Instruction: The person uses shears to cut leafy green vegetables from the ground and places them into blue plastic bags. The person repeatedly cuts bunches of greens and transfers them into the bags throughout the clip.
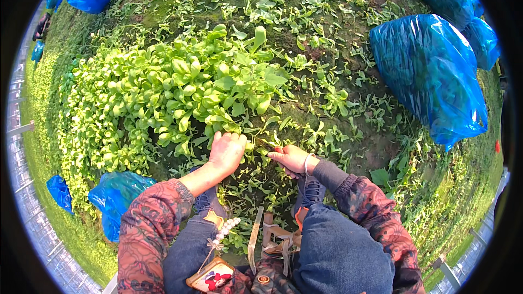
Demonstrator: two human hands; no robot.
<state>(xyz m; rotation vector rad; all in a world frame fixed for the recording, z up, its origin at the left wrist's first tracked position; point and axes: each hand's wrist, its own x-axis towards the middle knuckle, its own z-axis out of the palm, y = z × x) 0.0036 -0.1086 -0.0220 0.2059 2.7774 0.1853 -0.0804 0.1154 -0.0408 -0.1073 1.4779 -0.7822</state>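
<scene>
My left hand (228,150) is closed around the base of some leafy green plants (216,119) at the near edge of a dense patch. Close to its right, my right hand (289,158) grips a small cutting tool with red on its handle (279,150); its dark blade (264,143) points left toward the plant stems. Whether it is scissors or a knife cannot be told. The uncut leafy patch (163,90) spreads up and left from my hands. Small loose leaves and low plants (322,134) lie over the soil to the right.
A full blue plastic bag (429,69) lies at the right, with more bags behind it. Another blue bag (118,196) is beside my left sleeve. My shoes stand on the soil below my hands. A phone in a decorated case (212,275) hangs at my lap near a wooden stool part (267,228).
</scene>
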